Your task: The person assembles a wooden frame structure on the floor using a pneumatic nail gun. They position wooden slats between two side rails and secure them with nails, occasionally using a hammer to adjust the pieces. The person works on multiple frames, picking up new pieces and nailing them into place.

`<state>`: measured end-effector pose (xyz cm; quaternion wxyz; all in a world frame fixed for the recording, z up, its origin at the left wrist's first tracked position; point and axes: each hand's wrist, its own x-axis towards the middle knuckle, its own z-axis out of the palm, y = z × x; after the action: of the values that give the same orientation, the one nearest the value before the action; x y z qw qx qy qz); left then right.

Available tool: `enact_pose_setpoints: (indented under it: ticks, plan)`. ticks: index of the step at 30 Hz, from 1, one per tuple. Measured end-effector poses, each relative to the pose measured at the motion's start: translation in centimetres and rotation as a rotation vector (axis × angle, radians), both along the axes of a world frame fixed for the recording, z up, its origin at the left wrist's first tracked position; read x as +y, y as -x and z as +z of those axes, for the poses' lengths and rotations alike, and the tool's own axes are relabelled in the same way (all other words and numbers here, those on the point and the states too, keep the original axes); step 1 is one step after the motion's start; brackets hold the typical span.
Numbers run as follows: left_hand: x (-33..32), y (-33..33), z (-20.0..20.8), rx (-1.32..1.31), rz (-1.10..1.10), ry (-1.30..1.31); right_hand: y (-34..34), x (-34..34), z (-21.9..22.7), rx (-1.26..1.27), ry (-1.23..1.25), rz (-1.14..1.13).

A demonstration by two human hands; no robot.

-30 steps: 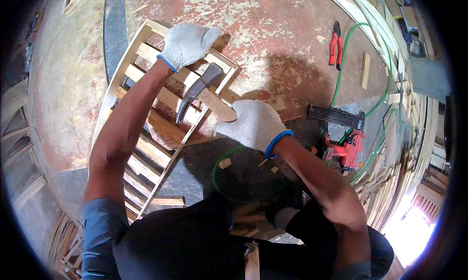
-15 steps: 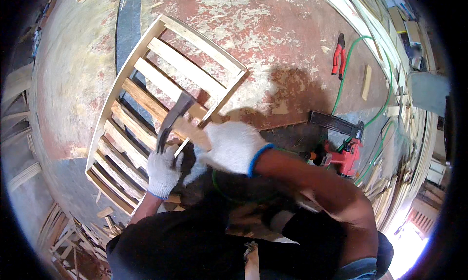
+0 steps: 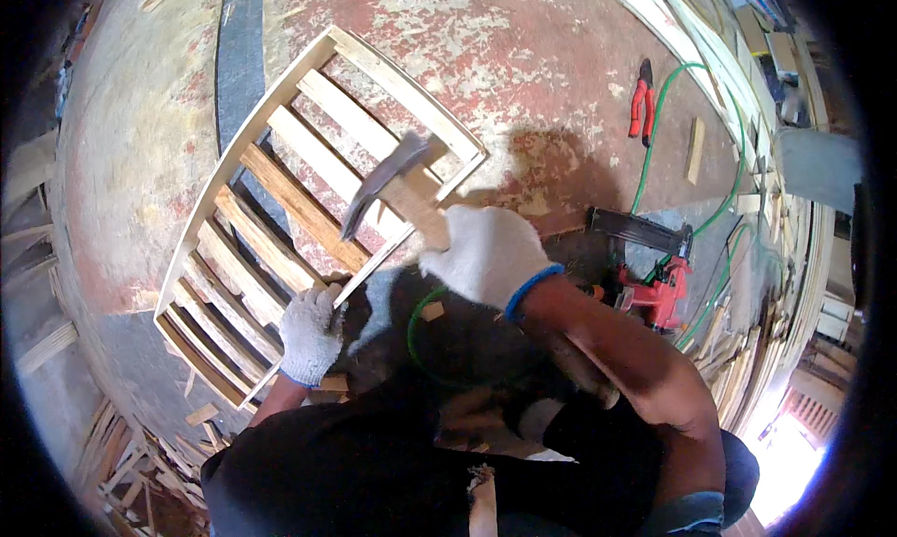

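Note:
My right hand [image 3: 493, 257], in a white glove with a blue cuff, is closed round the wooden handle of a claw hammer [image 3: 381, 184]. The dark hammer head hangs over the near side rail of a slatted wooden frame [image 3: 217, 174], close to the slats. My left hand [image 3: 313, 334], gloved too, is closed on that near rail, lower down, with its fingers curled over the wood. Several pale slats cross between the frame's two long rails, and one slat [image 3: 290, 199] is browner. Part of the near rail is hidden by the hammer and my left hand.
On the floor to the right lie red-handled pliers [image 3: 642, 107], a wood strip [image 3: 694, 151] and a red and black nail gun [image 3: 659, 289] with a green hose [image 3: 651, 163]. Scrap wood [image 3: 121, 462] is piled at the lower left, and long boards line the right side.
My right hand and the hammer have moved up and to the right, away from my left hand. The frame has shifted and turned slightly; my left hand sits a little lower.

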<state>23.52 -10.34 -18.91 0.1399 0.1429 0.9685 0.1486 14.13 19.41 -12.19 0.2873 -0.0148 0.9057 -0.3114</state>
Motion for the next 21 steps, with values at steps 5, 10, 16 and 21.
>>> enact_pose_setpoints:
  ticks: [5, 10, 16, 21]
  plan:
    - [-0.5, -0.7, 0.0, -0.044, 0.009, -0.002, -0.3, 0.9, -0.4, -0.024, 0.001, 0.122]
    - [0.6, -0.2, 0.6, 0.031, -0.02, -0.065, 1.2, 3.8, 0.6, -0.089, -0.165, 0.042]
    - [0.7, -0.4, 0.7, 0.027, -0.013, -0.062, -0.2, 4.9, 0.7, -0.021, 0.076, -0.024]
    - [0.9, -0.6, 0.9, 0.042, 0.003, 0.005, 1.4, 9.3, 0.1, -0.02, 0.168, -0.279]
